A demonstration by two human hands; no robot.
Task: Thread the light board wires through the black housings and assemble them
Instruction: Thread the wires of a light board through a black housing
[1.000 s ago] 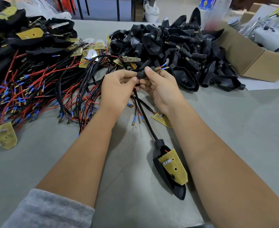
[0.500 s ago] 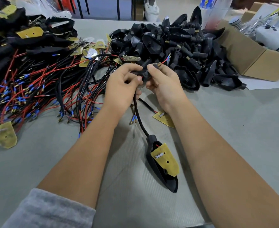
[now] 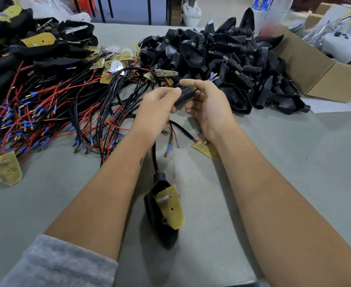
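A short black ribbed stem piece (image 3: 184, 95) sits mid-tabletop, pinched between the left hand (image 3: 157, 107) and right hand (image 3: 206, 106), blue-tipped wire ends (image 3: 213, 76) poking past it. The black pointed housing with its yellow light board (image 3: 167, 208) dangles nearer the front edge; a hard tug could unseat that board.

black housing (image 3: 166, 222) tip motion-blurred, cardboard box (image 3: 323, 79) cut off at right edge
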